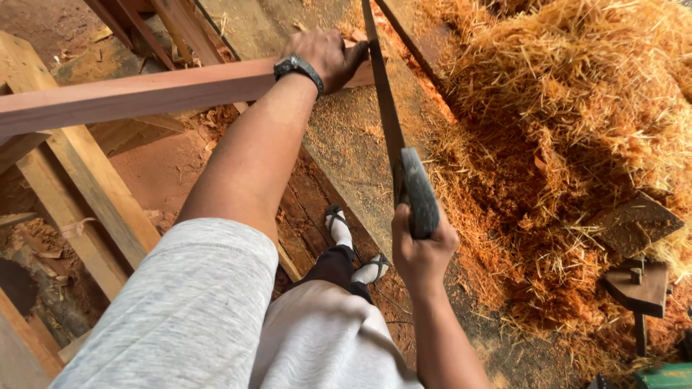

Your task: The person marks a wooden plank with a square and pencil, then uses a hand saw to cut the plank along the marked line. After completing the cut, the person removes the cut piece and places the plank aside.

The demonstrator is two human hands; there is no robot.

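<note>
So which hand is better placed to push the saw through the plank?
Probably the right hand: it grips the saw by its handle. The left hand is pressing down on the reddish plank.

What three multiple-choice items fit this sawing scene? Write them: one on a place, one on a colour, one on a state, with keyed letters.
1. Where does the left hand rest?
A. on the reddish beam
B. on the straw pile
C. on the person's knee

2. What colour is the sawdust beside the plank?
A. white
B. orange-red
C. black

3. How is the handsaw held?
A. lying loose on the ground
B. hung on a wall
C. gripped by the right hand at its handle

Key: 1 A, the palm presses the beam's end; 2 B, it lies orange-red; 3 C, the fingers wrap the handle.
</note>
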